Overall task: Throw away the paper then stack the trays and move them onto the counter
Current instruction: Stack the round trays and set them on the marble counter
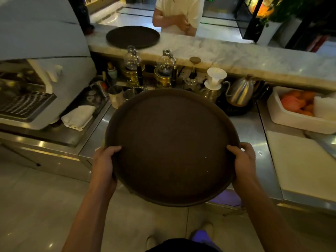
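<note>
I hold a large round dark brown tray [171, 146] in front of me, over the edge of the steel worktop [254, 135]. My left hand [104, 164] grips its left rim and my right hand [242, 162] grips its right rim, thumbs on top. The tray is bare; no paper shows on it. A second round dark tray [132, 36] lies flat on the marble counter [227, 51] at the back, left of centre.
Siphon brewers [131, 66], steel cups [115, 96], a white dripper [216, 78] and a kettle [240, 91] crowd the worktop behind the held tray. An espresso machine [27, 99] stands left, a white fruit tub [300, 110] right. A person [179, 13] stands beyond the counter.
</note>
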Demonstrator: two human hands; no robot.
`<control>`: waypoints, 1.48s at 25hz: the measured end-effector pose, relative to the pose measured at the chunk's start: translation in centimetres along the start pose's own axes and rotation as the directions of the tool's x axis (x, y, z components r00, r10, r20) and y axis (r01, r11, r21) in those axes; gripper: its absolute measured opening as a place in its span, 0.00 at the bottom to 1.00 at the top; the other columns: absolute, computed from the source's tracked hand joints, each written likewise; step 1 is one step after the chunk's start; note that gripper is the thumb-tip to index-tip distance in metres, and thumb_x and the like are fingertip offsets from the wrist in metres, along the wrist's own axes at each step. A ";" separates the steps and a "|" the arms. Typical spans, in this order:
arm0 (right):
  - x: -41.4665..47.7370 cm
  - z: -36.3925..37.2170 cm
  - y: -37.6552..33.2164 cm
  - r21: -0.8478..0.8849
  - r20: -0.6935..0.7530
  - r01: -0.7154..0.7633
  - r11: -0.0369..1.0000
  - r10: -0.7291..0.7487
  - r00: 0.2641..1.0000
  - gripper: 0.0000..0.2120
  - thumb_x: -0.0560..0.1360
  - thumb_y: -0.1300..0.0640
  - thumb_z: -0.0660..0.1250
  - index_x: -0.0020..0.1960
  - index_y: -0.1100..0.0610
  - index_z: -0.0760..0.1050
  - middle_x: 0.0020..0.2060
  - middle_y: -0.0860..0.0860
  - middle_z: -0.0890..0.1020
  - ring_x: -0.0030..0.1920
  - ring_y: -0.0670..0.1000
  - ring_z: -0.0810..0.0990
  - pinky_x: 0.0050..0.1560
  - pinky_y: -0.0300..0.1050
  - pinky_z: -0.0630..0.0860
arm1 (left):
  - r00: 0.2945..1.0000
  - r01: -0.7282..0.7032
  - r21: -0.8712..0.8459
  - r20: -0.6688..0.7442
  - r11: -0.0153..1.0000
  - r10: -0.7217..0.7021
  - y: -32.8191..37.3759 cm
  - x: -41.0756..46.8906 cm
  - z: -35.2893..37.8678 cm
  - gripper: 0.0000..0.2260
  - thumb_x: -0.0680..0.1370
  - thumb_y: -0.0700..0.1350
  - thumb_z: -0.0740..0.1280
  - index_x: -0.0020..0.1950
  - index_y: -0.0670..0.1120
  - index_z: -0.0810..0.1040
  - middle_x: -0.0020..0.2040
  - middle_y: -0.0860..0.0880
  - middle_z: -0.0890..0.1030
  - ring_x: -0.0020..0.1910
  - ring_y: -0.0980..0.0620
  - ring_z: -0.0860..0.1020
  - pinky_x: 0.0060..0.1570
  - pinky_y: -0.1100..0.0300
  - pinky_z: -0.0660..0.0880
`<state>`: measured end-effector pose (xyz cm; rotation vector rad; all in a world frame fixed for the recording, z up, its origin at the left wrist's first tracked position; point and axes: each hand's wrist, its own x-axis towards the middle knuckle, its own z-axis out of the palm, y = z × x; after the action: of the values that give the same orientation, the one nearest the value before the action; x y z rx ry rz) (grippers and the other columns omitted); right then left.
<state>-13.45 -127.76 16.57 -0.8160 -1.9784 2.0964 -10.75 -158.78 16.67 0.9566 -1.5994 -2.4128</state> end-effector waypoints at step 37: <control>32.4 37.1 -27.0 0.040 0.159 0.246 0.969 -0.249 0.955 0.09 0.75 0.62 0.62 0.54 0.61 0.69 0.44 0.56 0.77 0.43 0.53 0.78 0.37 0.48 0.77 | 0.971 -0.239 -0.008 -0.038 0.971 0.238 33.6 36.1 19.0 0.06 0.75 0.40 0.64 0.51 0.45 0.77 0.44 0.47 0.85 0.42 0.49 0.85 0.37 0.58 0.80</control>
<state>-65.27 -142.25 32.70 -0.3780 -2.0134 2.0878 -58.50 -173.12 34.19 0.7530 -1.5835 -2.2280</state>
